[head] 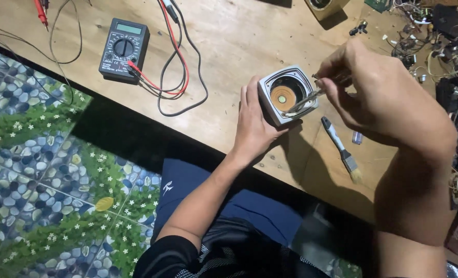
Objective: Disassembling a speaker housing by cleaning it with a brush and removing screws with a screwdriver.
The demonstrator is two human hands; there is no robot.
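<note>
Head view: left hand [255,121] grips speaker [287,94]; right hand [381,98] pinches tweezers [306,100].

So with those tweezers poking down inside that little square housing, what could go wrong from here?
The tweezers in the right hand reach over the round copper-coloured part; a slip might scratch it. The left hand alone steadies the square grey housing, so it could tip. The multimeter leads trail loose nearby and might snag an arm.
</note>
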